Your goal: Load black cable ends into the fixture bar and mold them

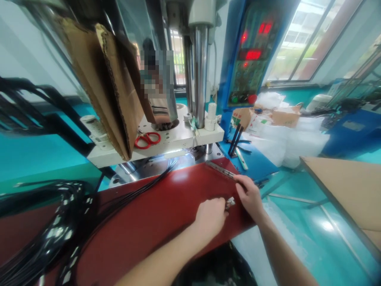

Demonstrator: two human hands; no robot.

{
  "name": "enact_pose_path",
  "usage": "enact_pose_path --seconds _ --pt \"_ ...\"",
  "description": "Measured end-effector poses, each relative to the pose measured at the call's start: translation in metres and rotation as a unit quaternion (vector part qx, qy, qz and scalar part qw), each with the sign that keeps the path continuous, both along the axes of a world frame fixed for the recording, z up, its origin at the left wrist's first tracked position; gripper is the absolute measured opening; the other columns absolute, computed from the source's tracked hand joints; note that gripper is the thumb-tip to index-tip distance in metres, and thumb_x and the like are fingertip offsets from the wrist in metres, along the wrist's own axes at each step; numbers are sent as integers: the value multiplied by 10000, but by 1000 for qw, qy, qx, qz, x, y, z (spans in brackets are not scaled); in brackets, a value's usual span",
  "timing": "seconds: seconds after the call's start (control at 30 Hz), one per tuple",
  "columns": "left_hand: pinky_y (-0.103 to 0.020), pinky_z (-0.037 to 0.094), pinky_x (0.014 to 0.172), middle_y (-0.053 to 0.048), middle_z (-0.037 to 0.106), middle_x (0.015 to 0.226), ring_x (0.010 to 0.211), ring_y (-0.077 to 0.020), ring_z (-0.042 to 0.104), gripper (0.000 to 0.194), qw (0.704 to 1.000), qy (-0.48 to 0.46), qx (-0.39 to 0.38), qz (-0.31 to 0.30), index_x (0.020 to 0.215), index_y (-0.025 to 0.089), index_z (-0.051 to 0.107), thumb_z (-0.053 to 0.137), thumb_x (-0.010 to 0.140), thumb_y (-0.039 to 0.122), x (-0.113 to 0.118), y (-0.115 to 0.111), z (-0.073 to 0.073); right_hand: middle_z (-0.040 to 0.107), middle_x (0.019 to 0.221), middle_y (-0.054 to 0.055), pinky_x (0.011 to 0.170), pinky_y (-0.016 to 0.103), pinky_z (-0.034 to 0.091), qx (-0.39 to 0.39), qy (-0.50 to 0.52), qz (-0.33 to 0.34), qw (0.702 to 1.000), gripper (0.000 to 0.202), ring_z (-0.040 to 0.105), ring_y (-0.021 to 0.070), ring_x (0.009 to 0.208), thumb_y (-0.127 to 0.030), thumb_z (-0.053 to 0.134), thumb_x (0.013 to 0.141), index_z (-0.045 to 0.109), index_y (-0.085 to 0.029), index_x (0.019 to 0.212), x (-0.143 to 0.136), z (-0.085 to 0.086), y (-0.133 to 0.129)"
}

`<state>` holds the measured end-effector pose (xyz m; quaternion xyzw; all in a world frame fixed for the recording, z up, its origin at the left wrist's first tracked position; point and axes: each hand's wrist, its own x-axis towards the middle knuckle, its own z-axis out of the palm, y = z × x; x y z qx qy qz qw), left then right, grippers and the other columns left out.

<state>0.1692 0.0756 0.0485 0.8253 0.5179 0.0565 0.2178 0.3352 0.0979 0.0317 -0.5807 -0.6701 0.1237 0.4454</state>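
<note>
My left hand (212, 214) is closed just above the red tabletop (175, 198). Small silvery-white pieces (229, 202) poke out between its thumb and fingers; their exact kind is too blurred to make out. To the right, my right hand (249, 196) grips the near end of a narrow metal bar (220, 170), which has slots or marks along it. The bar's far end points toward the press and lies at the table's back edge. A bundle of thin black cables (139, 192) runs across the table to the press plate (184, 137).
Thick coils of black cable (64, 214) lie at left. Red-handled scissors (148, 140) and folded cardboard (110, 87) rest on the press. On the blue side shelf (258, 161) are a cutter knife (241, 158) and pliers (245, 145). A control panel (250, 55) glows behind.
</note>
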Motion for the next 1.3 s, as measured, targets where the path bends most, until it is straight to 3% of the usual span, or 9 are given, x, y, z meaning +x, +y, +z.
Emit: enact_pose_path --seconds 0.13,0.27,0.33,0.43,0.6,0.73,0.83,1.07,1.3 --pt "-288 397 604 -59 631 826 715 -213 601 131 999 -34 25 2 753 184 541 427 744 249 0 1 0 569 1056 157 878 401 368 -55 -281 -12 958 374 485 267 996 -66 389 751 535 -95 1095 18 4 6" --pt "-237 369 551 0 587 606 568 -149 561 75 980 -180 -70 56 741 191 482 418 717 220 -19 13 7 549 869 140 735 357 375 -168 -315 11 934 247 507 267 858 -38 412 678 552 -120 863 22 18 10" --pt "-216 354 535 36 539 528 503 -119 520 65 963 -241 -95 73 751 196 454 394 727 200 -29 16 9 543 799 99 667 323 372 -193 -283 38 939 153 526 239 774 -62 453 637 503 -155 748 19 21 10" --pt "-217 328 545 31 521 554 536 -115 490 100 963 -248 -40 93 665 189 432 409 748 241 -38 13 11 525 635 15 542 261 371 -242 -206 96 943 62 530 163 588 -129 426 673 420 -190 669 11 22 6" --pt "-233 324 601 11 565 667 620 -129 482 191 963 -255 -6 88 681 180 505 473 762 349 -40 2 9 436 463 -70 333 183 304 -322 6 176 930 141 427 84 327 -135 269 738 386 -201 693 -13 19 -16" --pt "-222 310 555 12 535 606 571 -113 454 241 942 -319 -42 97 654 161 527 446 783 349 -42 2 8 397 410 -95 278 159 205 -313 343 222 857 65 329 56 260 -217 403 792 452 -181 769 -31 12 -32" --pt "-209 272 485 37 446 497 485 -89 387 260 915 -374 -89 121 642 148 531 467 770 364 -45 4 5 422 439 -97 247 161 234 -298 468 224 801 139 286 55 242 -312 441 835 465 -188 893 -40 5 -37" --pt "-199 242 444 65 375 439 423 -62 315 274 880 -441 -139 110 666 137 539 491 761 390 -46 -1 8 403 392 -103 268 185 365 -328 542 251 732 310 276 57 232 -494 323 882 459 -218 848 -45 4 -38" --pt "-197 247 449 63 382 463 436 -60 315 257 883 -436 -143 93 695 133 545 482 775 369 -49 -6 14 422 375 -95 229 149 260 -305 541 277 733 104 271 58 217 -289 394 843 443 -207 802 -47 1 -36"
